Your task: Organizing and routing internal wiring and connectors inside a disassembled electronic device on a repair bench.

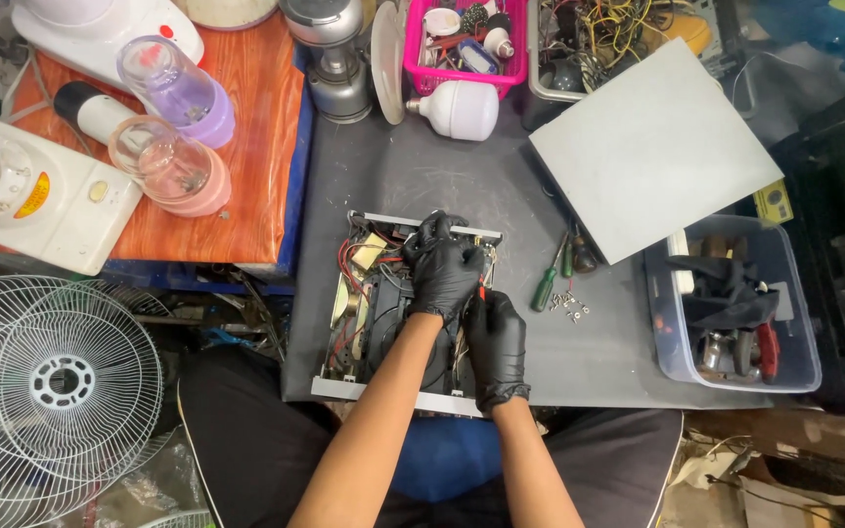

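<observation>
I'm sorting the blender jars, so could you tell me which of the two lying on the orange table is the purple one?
The purple jar is the farther one, beside the white blender base; the jar nearer the person is pink.

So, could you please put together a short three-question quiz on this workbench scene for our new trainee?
1. True or false: both hands wear black gloves.
2. What lies on the dark table just right of the opened device? A) pliers B) screwdrivers beside loose screws C) a hammer
3. Which hand reaches further into the chassis?

Key
1. True: left hand and right hand are black-gloved.
2. B: the screwdrivers lie by the loose screws, right of the opened device on the table.
3. The left hand; the right hand holds a thin red-tipped tool nearer the body.
</observation>
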